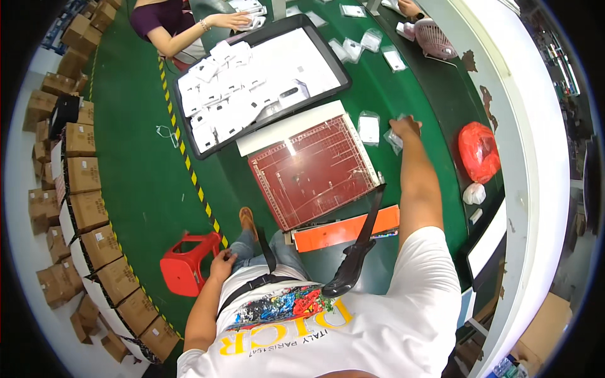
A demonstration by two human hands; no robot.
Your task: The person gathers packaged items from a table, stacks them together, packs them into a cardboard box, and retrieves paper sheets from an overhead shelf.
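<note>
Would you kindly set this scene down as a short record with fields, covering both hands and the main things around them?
Left hand: lowered near the red stool, nothing visible in it
Right hand: on a clear packet over the green surface
Black tray: holds white pieces
Red board: between tray and person
Co-worker's hand: at white items beyond the tray

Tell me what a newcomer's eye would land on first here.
Probably the dark red gridded board in the middle, with the large black tray of white pieces just beyond it. Next come the bright red stool at lower left and the red plastic bag at right. The person's right hand is at a clear packet right of the board.
</note>
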